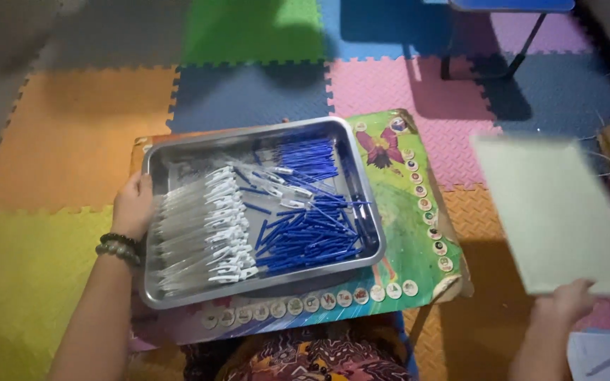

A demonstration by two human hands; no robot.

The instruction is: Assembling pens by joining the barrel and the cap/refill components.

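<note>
The metal tray of pen parts is gripped at its edge by the left hand. A pale board is pinched by the right hand; one-sided lifting could spill the parts.

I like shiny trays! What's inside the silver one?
Inside the metal tray lie clear pen barrels with white clips and a heap of blue pen pieces. Whatever lies beneath those piles is covered.
</note>
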